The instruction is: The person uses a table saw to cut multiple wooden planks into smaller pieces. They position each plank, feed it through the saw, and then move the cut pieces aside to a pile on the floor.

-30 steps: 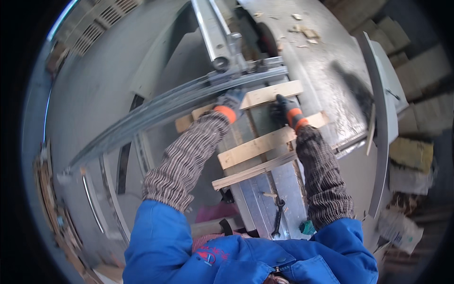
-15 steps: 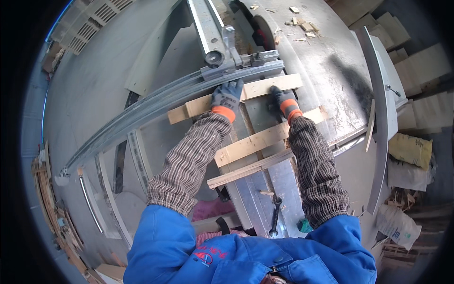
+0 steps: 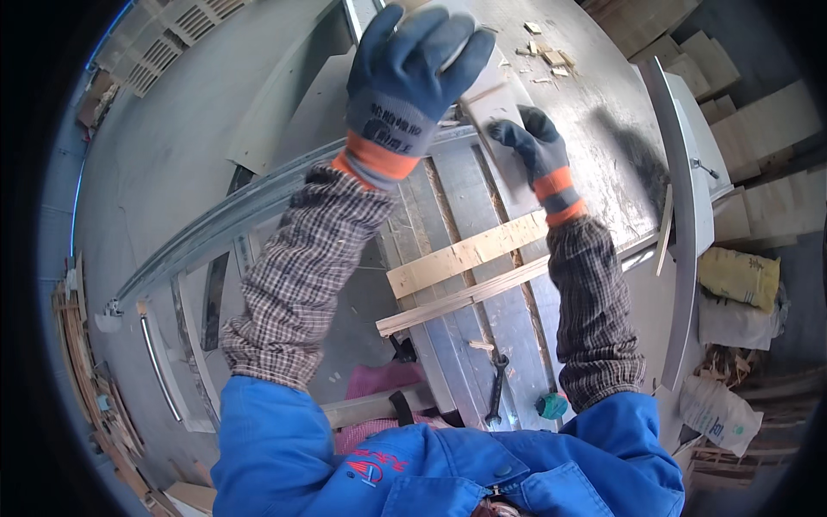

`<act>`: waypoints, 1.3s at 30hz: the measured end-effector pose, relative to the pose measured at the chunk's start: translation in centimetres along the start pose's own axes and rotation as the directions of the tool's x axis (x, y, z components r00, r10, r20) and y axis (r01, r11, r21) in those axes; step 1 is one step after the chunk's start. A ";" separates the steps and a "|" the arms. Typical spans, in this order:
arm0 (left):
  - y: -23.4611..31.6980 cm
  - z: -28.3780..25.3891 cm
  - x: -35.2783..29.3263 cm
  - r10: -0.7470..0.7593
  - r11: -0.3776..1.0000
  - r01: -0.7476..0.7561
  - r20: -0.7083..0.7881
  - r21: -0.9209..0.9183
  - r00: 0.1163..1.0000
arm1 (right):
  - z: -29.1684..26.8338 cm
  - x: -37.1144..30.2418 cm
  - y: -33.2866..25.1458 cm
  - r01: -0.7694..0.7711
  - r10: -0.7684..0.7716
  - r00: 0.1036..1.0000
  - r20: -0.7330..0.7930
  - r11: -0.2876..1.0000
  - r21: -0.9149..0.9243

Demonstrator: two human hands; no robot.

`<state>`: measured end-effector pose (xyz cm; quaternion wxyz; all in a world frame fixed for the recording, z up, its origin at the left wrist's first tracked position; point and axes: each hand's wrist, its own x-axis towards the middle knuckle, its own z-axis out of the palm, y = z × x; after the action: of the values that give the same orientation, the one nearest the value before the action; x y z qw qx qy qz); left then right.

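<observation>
A pale wooden strip [image 3: 502, 125] is tilted up and runs away from me, its far part behind my left hand. Raised closest to the camera, my left hand [image 3: 409, 73], in a grey-blue glove with an orange cuff, has its fingers bent around the strip's upper part; the fingertips are partly hidden. At the strip's right edge is my right hand [image 3: 532, 151], similarly gloved, thumb and fingers apart and fingertips at the wood. Nearer me, a flat wooden strip [image 3: 465, 252] and a stacked-looking strip [image 3: 461, 308] lie across the grooved metal table [image 3: 461, 345].
A wrench [image 3: 497, 389] and a teal lump [image 3: 552, 405] lie on the table near my body. A metal rail [image 3: 233, 220] crosses to the left. Wood scraps [image 3: 551, 56] are scattered at the far right. A curved grey panel [image 3: 689, 224] stands right, beside sacks [image 3: 739, 277].
The wooden strip has turned from lying crosswise by the rail to pointing away, tilted up. My left hand has risen toward the camera; my right hand's fingers have spread.
</observation>
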<state>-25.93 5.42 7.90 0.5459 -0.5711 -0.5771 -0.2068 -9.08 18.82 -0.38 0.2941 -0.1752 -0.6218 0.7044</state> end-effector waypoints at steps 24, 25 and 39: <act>4.8 1.0 -15.6 -0.095 0.828 0.545 0.924 -0.133 0.370 | 3.4 -2.1 15.6 -0.545 0.733 0.639 -0.233 0.646 0.534; 3.5 1.8 -15.6 -0.178 0.788 0.588 0.847 -0.182 0.501 | 3.0 -2.1 15.0 -0.549 0.713 0.663 -0.228 0.671 0.499; 5.7 2.7 -13.4 -0.171 0.859 0.511 0.933 -0.015 0.316 | 3.0 -2.7 22.6 -0.496 0.512 0.848 -0.136 0.858 0.137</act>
<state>-25.28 3.42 -6.71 -0.0130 -0.5286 -0.8466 -0.0608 -13.29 13.62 -22.35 0.1582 -0.3763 -0.4923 0.7688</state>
